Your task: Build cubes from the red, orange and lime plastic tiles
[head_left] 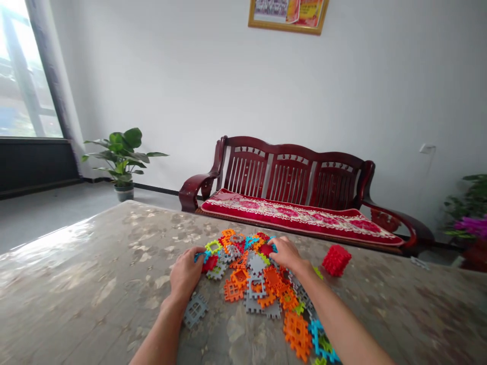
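Note:
A heap of plastic interlocking tiles point(255, 287) in orange, grey, red, blue and lime green lies on the table before me. At its left edge, my left hand point(185, 271) has its fingers closed on a blue interlocking tile point(200, 256), with a red tile point(210, 263) right beside it. On the far right of the heap, my right hand point(286, 253) bends its fingers round another blue tile point(272, 244), partly hidden by them. A red tile point(266, 250) lies against those fingertips. A lone grey window-patterned tile point(195, 309) rests near my left wrist.
A red cube built of tiles point(337, 260) stands right of the heap on the patterned table cover point(102, 284). Orange tiles point(297, 334) lie near my right forearm. Past the table stand a wooden bench point(291, 175) with a red cushion and a potted plant point(124, 157).

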The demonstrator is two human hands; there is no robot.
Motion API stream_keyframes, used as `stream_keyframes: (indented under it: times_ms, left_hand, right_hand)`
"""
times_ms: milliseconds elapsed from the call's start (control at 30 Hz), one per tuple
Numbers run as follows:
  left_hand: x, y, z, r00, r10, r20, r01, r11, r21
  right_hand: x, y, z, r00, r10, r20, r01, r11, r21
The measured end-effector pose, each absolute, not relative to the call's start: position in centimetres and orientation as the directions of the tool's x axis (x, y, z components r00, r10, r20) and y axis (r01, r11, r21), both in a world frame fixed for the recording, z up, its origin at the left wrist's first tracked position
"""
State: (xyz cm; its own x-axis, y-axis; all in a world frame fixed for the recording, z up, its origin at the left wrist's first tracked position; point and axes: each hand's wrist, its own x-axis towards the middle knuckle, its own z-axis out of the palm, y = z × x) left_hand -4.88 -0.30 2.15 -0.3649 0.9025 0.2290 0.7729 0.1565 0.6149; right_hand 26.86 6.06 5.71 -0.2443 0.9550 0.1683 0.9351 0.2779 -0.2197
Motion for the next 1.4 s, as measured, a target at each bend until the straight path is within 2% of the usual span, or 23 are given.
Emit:
stream_keyframes:
  times_ms: [333, 533, 667, 833, 967, 1067, 1233, 1400]
  left_hand:
    - [-4.9, 0.0, 1.8, -0.357, 0.911, 0.206, 0.771, 0.163, 0.616]
    - [-4.9, -0.1, 1.8, -0.352, 0.912, 0.21, 0.769, 0.155, 0.62]
    - [-4.7, -0.4, 2.3, -0.363, 0.904, 0.224, 0.775, 0.16, 0.612]
    - [-4.6, -0.5, 2.8, -0.373, 0.901, 0.223, 0.781, 0.174, 0.599]
    - [-4.8, -0.2, 2.7, -0.365, 0.912, 0.19, 0.792, 0.196, 0.579]
    - [-5.0, 0.0, 2.3, -0.356, 0.915, 0.189, 0.8, 0.194, 0.568]
    - [-5.2, 0.1, 1.8, -0.341, 0.92, 0.195, 0.809, 0.182, 0.559]
    - [-5.3, 0.2, 1.7, -0.33, 0.92, 0.21, 0.816, 0.166, 0.554]
  right_hand:
    - [26.7, 6.5, 5.1, -0.363, 0.921, 0.141, 0.904, 0.385, -0.187]
    - [26.7, 5.8, 5.7, -0.338, 0.93, 0.147, 0.923, 0.358, -0.142]
    - [27.1, 5.1, 5.9, -0.303, 0.93, 0.209, 0.933, 0.334, -0.135]
    - [29.5, 3.3, 5.9, -0.195, 0.914, 0.355, 0.924, 0.292, -0.246]
    - [33.5, 1.9, 7.0, -0.031, 0.873, 0.487, 0.92, 0.216, -0.327]
    - [37.2, 1.2, 8.5, 0.139, 0.815, 0.562, 0.925, 0.096, -0.368]
    - [42.3, 0.6, 11.1, 0.381, 0.778, 0.499, 0.909, -0.215, -0.358]
    - [44.1, 0.6, 12.0, 0.471, 0.811, 0.346, 0.876, -0.385, -0.289]
